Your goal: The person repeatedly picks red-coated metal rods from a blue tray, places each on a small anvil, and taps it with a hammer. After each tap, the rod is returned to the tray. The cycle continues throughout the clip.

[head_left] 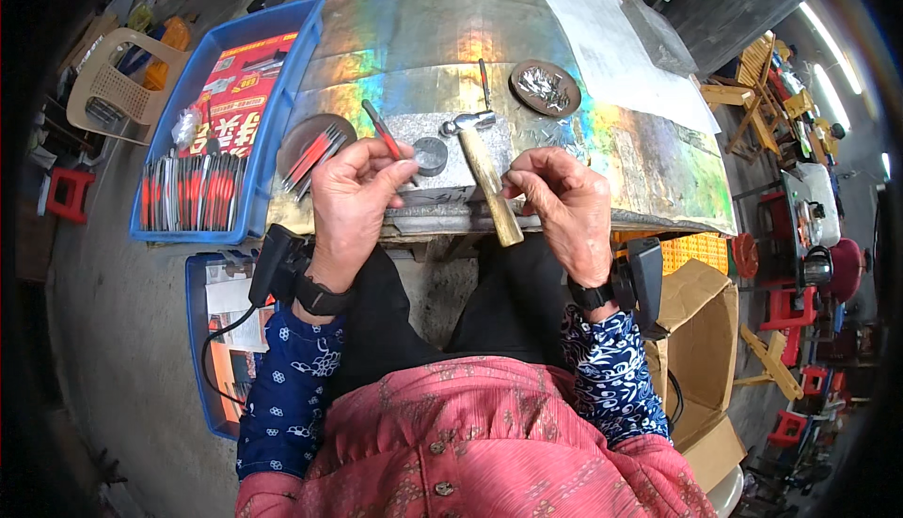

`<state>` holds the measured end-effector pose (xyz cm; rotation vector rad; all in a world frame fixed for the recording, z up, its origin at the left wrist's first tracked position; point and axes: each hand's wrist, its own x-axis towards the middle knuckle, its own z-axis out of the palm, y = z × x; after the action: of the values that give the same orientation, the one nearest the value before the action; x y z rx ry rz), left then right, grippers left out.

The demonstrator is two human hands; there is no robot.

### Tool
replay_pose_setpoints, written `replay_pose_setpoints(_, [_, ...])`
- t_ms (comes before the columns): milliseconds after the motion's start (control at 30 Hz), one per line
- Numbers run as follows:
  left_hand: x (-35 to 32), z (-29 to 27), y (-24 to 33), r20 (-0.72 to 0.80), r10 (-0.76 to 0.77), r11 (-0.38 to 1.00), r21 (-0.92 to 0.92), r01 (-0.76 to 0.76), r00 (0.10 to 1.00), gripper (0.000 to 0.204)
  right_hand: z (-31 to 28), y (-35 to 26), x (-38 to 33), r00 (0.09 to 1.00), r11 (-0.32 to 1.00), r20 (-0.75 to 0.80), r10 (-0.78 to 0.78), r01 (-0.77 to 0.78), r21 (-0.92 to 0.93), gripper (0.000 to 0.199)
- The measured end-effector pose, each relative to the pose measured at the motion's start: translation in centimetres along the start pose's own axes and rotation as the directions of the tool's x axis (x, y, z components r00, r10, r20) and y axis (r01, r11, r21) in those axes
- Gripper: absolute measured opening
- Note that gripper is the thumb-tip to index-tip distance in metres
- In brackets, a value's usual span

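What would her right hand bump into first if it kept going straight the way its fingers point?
The right hand points left and slightly away, fingers pinched on something too small to tell. First in that line is probably the wooden handle of the hammer lying on the metal block, though depth is unclear.

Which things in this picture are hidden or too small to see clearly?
Head view:
- Right hand: anything pinched there is too small; fingers cover it.
- Red-handled tool: lower end hidden inside left hand.
- Dish of metal pieces: pieces too small.
- Hammer: handle end partly behind right hand.
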<state>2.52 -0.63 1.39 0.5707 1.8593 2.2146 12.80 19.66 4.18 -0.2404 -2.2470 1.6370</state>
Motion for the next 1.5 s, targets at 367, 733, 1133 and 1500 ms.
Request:
replay_pose_setpoints(367, [-2.0,1.4,1.3,0.146,-0.181,0.846,-0.482,0.229,0.973,0.018,3.9,-2.9,-2.5,0.999,0.960,0.038,-0.010,-0.001,0.280,0.005])
replay_pose_setpoints(733, [-2.9,1.5,1.2,0.161,-0.233,0.750,-0.599,0.283,0.959,0.016,4.8,-2.3,-3.4,1.000,0.967,-0.004,0.011,-0.009,0.254,0.009])
replay_pose_setpoints(1133, [-3.3,1.8,0.9,0.148,-0.244,0.711,-0.645,0.280,0.959,0.016,5.6,-2.1,-4.0,0.997,0.961,-0.028,0.073,-0.063,0.270,0.009])
replay_pose_setpoints(1500, [-3.7,3.0,0.6,-0.030,-0.142,0.809,-0.579,0.099,0.989,0.016,7.6,-1.2,-3.7,0.976,0.968,-0.217,-0.011,0.064,0.242,0.007])
